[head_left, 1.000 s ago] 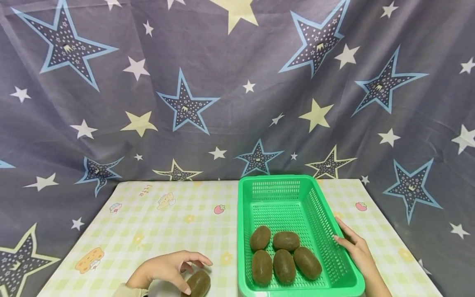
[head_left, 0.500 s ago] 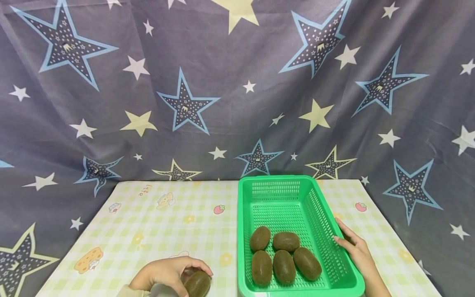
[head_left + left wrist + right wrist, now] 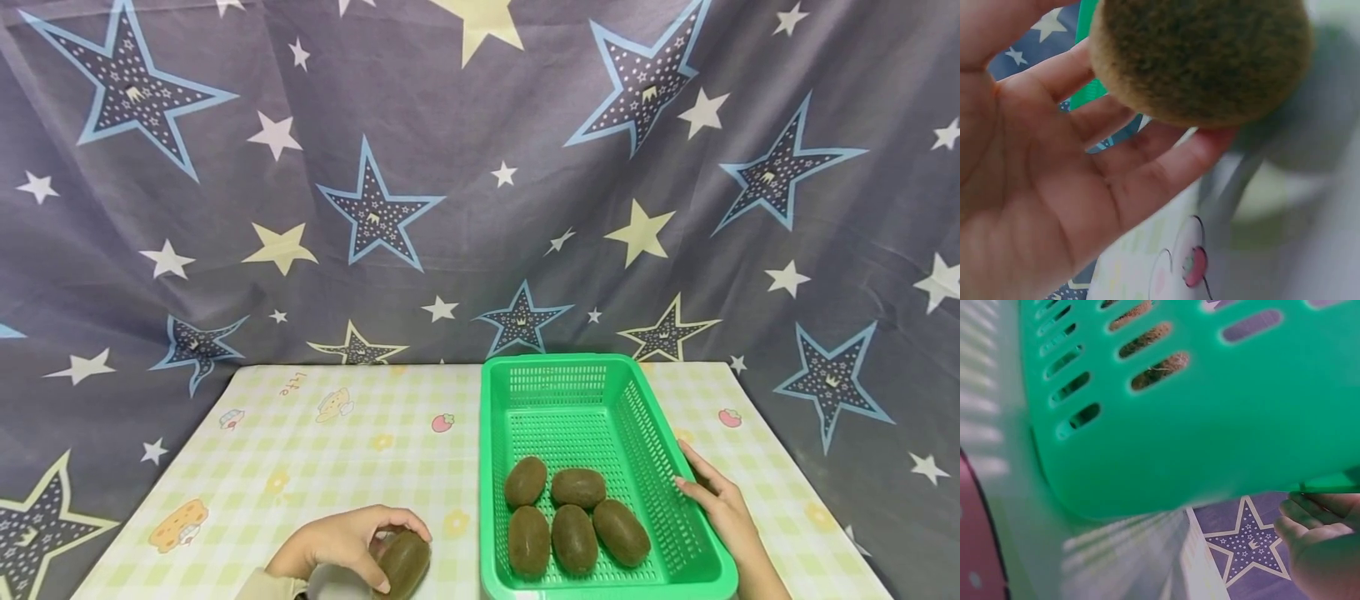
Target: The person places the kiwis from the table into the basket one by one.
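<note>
In the head view my left hand [image 3: 343, 542] grips a brown kiwi [image 3: 406, 565] at the near edge of the table, thumb on the near side and fingers round the far side. The left wrist view shows this kiwi [image 3: 1204, 56] close up, fingertips against it and a shadow below. A green plastic basket [image 3: 497, 433] stands right of centre. Several kiwis [image 3: 574, 538] lie in its near half. My right hand [image 3: 722, 503] holds the basket's right rim, thumb over the edge and fingers outside. The right wrist view shows the basket's slotted outer wall [image 3: 1166, 450] beside my right hand [image 3: 1325, 544].
A pale green checked tablecloth [image 3: 337, 467] with cartoon prints covers the table. Behind and at both sides hangs a dark curtain [image 3: 465, 125] with a star pattern. The basket's raised wall stands between the held kiwi and the kiwis inside.
My left fingers have closed round the kiwi, which has since tilted and risen slightly, shifting a little to the right. My right hand and the basket have stayed in place.
</note>
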A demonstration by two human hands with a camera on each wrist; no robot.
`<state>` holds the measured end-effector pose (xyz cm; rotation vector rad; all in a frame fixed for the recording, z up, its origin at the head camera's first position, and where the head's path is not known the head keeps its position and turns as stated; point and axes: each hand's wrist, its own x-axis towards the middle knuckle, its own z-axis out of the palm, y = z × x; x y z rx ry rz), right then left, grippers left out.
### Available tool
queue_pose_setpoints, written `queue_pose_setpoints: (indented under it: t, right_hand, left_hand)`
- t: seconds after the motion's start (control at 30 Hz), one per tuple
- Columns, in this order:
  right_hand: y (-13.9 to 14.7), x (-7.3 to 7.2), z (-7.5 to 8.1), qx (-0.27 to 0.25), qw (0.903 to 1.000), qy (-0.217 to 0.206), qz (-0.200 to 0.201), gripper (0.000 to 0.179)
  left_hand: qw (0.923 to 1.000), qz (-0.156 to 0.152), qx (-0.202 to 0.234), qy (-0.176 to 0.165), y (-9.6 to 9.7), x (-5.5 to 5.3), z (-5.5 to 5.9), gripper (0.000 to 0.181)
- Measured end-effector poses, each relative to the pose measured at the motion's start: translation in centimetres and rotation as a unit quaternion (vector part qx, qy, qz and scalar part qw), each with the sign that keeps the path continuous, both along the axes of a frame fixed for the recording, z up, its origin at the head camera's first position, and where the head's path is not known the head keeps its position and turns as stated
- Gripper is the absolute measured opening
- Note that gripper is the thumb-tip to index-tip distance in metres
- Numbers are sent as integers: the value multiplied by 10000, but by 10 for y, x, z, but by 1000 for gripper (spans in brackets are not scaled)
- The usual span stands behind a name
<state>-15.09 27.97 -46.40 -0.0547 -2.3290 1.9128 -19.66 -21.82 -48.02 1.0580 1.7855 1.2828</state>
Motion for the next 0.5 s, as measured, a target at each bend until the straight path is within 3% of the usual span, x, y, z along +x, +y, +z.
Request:
queue_pose_setpoints:
  t: [0.23,0.4,0.5]
  right_hand:
    - [0,0,0,-80,9999,61,13,57]
    - [0,0,0,-27,10000,12,12,57]
    - [1,0,0,-73,10000,-52,11,58]
  left_hand:
    - [9969,710,271,200,10,-6,11,61]
    - [9896,1263,225,654,21,-6,21,59]
    - [9853,1406,412,878,29,-7,29,60]
